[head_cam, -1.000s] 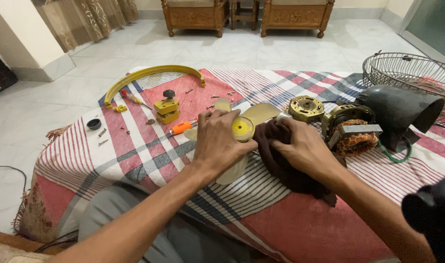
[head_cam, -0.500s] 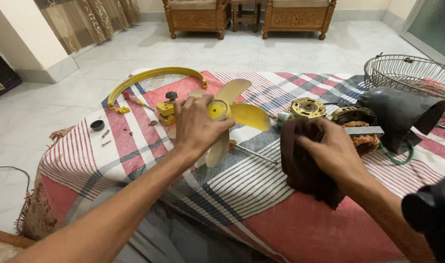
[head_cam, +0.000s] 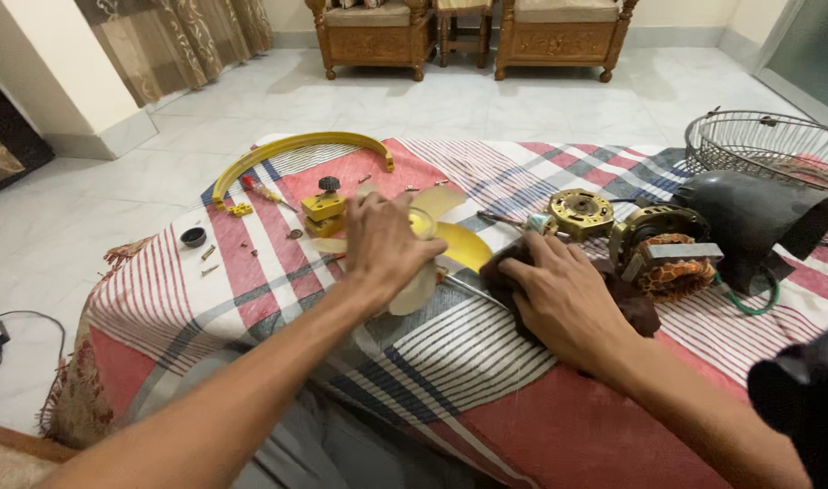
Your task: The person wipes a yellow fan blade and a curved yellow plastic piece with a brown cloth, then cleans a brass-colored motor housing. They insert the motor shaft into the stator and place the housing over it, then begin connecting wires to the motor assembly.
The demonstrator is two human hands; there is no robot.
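I have the yellow fan blade (head_cam: 450,243) under my left hand (head_cam: 384,243), fingers wrapped over its hub so the hub itself is mostly hidden; one blade pokes out past my fingertips toward the motor parts, another hangs down below my palm. The blade sits tilted, and I can't say for sure whether its lower tip touches the striped cloth (head_cam: 450,353). Just right of those fingers, almost touching the near blade, my right hand (head_cam: 559,299) presses flat on a dark brown rag (head_cam: 636,312), fingers spread and curled into the fabric. So the rag lies to the right of the blade, and the right hand is the nearer one to it. A thin metal rod (head_cam: 473,290) runs between the two hands. Beyond my right fingers: the brass-coloured motor plate (head_cam: 581,212), the copper-wound motor (head_cam: 665,258), the black housing (head_cam: 749,217). Beyond my left fingers, the yellow block (head_cam: 323,211) and loose screws.
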